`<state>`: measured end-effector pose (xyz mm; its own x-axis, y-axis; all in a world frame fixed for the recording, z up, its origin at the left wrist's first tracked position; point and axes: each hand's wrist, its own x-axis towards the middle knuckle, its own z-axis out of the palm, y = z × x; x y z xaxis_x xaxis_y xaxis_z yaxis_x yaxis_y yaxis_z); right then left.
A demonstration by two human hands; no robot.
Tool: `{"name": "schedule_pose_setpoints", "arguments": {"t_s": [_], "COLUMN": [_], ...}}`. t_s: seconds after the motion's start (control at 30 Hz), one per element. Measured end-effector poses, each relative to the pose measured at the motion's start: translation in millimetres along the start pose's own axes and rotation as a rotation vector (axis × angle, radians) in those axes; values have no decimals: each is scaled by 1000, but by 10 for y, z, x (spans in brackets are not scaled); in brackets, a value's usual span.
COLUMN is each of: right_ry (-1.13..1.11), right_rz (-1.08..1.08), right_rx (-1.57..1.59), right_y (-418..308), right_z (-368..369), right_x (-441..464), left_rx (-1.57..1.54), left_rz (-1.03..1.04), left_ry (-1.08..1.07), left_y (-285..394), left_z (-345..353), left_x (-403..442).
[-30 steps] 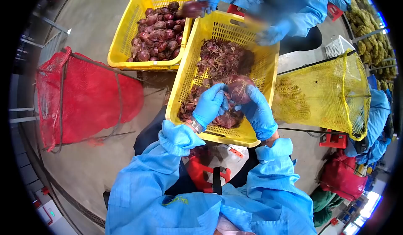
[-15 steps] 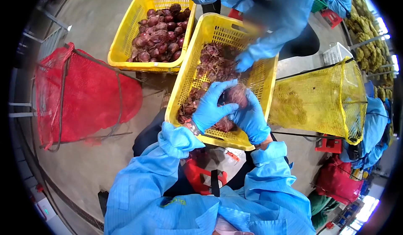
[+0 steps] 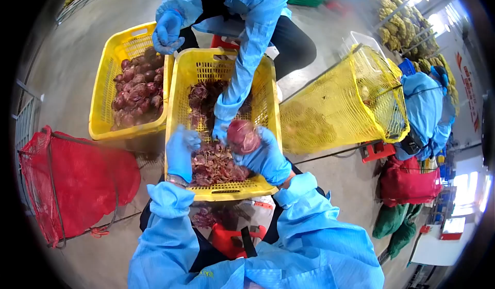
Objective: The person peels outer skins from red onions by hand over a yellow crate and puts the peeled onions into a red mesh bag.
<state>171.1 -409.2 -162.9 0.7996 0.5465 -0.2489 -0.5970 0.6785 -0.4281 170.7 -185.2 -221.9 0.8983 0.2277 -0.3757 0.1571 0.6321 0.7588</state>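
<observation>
A red onion (image 3: 244,137) sits in my right hand (image 3: 267,157), whose gloved fingers curl round its right and lower side above the yellow crate (image 3: 232,192). My left hand (image 3: 181,154), gloved in blue and blurred, hovers at the crate's left side; its fingers look apart and nothing shows in them. Beneath both hands lie loose onion skins (image 3: 219,165). A co-worker's gloved hand (image 3: 220,130) reaches into the same crate, close to the onion's left side.
A second yellow crate (image 3: 95,111) of red onions stands at the left, with the co-worker's other hand (image 3: 168,32) over its far corner. A red mesh bag (image 3: 85,180) is on the left, a yellow mesh bag (image 3: 340,103) on the right. A red stool (image 3: 227,240) is below.
My left hand has come off the onion and moved to the crate's left side. My right hand keeps the onion, now smoother-looking. The head view has shifted, and the co-worker appears nearer the middle.
</observation>
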Motion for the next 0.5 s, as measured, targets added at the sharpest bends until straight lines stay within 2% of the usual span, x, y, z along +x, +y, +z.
{"name": "schedule_pose_setpoints", "arguments": {"t_s": [0.03, 0.07, 0.17, 0.2, 0.23, 0.3, 0.33, 0.37, 0.43, 0.5], "right_ry": [70, 71, 126, 174, 196, 304, 458, 583, 523, 657], "right_rz": [-47, -134, -407, -487, -595, -819, -890, -922, -909, -1080], "right_rx": [-178, -202, -394, -599, -763, -1092, -1328, -1394, -1633, -1741], "right_y": [-72, -138, -433, -601, -839, -1310, -1575, -1737, -2337, -2624], "right_z": [54, 147, 362, 322, 347, 400, 455, 647, 563, 415], "right_x": [-46, -131, -386, -509, -614, -832, -967, -1068, -1238, -1337], "left_rx": [-42, -88, -78, -146, -212, -260, -248, -281, -275, -293], "left_rz": [18, 42, 18, -25, -36, -111, -81, -54, -58, -59], "left_ry": [-52, -104, -51, -40, -115, -86, -156, -174, -102, -64], "left_y": [-13, -32, 66, 51, 52, 33, 52, 31, 109, 172], "left_z": [-94, -145, -126, -154, -200, -313, -382, -434, -436, -460], "left_x": [43, 86, 128, 180, 204, 253, 270, 280, 251, 238]}}
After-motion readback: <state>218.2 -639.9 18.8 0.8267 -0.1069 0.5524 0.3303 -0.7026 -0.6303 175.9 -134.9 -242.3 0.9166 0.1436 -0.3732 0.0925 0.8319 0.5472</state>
